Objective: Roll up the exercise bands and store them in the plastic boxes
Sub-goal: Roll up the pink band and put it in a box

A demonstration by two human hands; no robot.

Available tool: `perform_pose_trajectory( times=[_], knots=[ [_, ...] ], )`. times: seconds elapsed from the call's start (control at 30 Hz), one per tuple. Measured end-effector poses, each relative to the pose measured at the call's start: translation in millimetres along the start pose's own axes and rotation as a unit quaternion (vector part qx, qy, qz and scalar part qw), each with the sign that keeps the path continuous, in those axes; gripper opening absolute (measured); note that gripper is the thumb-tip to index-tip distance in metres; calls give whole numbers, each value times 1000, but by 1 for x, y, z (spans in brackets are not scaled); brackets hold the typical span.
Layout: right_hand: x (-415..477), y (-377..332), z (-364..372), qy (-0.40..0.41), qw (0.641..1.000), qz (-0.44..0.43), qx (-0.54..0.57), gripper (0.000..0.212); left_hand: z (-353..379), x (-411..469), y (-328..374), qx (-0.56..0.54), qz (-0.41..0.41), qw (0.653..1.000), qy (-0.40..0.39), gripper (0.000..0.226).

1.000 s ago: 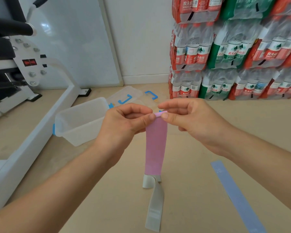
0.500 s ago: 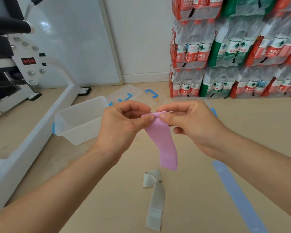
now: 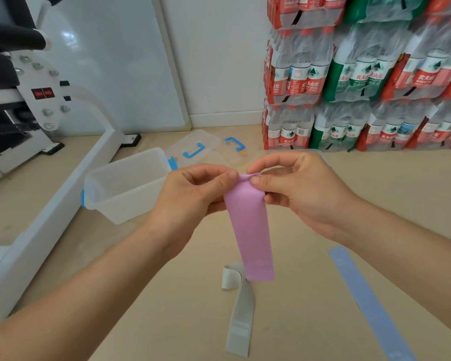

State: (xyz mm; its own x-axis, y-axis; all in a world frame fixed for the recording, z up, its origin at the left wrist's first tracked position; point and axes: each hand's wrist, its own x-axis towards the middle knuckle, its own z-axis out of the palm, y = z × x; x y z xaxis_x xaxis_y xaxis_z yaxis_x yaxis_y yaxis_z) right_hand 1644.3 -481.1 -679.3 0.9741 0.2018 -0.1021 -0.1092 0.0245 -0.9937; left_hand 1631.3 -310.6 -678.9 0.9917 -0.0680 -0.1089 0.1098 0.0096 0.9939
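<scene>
A pink exercise band [image 3: 250,230] hangs in the air in front of me. My left hand [image 3: 193,194] and my right hand [image 3: 300,188] both pinch its top edge between thumb and fingers, and that edge is slightly curled. A grey band [image 3: 241,308] lies on the floor below, one end folded over. A blue band [image 3: 370,303] lies flat on the floor to the right. An open clear plastic box [image 3: 125,186] with blue clips stands on the floor to the left of my hands.
Clear lids with blue handles [image 3: 193,151] lie on the floor behind the box. A white exercise machine [image 3: 37,142] takes up the left side. Stacked packs of bottled water [image 3: 362,82] stand against the wall at the back right.
The pink band's free end lifted off the grey band, swung to the right, and now hangs straighter. Both hands keep pinching its top edge.
</scene>
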Motion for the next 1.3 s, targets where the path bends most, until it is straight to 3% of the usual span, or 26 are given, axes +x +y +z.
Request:
perform_pose_trajectory(
  times=[0.23, 0.57, 0.77, 0.87, 0.97, 1.17, 1.3],
  knots=[
    [0, 0, -2, -48, 997, 30, 45, 13, 1, 1, -1, 0, 34, 999, 33, 19],
    [0, 0, -1, -15, 1000, 7, 18, 10, 3, -2, 0, 22, 29, 999, 29, 27],
    [-3, -3, -1, -3, 999, -18, -51, 9, 6, -4, 4, 68, 47, 996, 43, 12],
    [-3, -8, -4, -37, 994, 12, -106, 13, 4, -3, 4, 47, 46, 997, 46, 11],
    [-4, -6, -4, -67, 993, 53, -85, 17, 2, -3, 2, 23, 42, 998, 49, 10],
    [-3, -4, -3, -18, 997, 24, -68, 14, 4, -4, 1, -24, 7, 999, 31, 26],
    [-4, -3, -3, -9, 997, -7, -70, 14, 5, -5, 4, 2, -18, 1000, 6, 30]
  ],
)
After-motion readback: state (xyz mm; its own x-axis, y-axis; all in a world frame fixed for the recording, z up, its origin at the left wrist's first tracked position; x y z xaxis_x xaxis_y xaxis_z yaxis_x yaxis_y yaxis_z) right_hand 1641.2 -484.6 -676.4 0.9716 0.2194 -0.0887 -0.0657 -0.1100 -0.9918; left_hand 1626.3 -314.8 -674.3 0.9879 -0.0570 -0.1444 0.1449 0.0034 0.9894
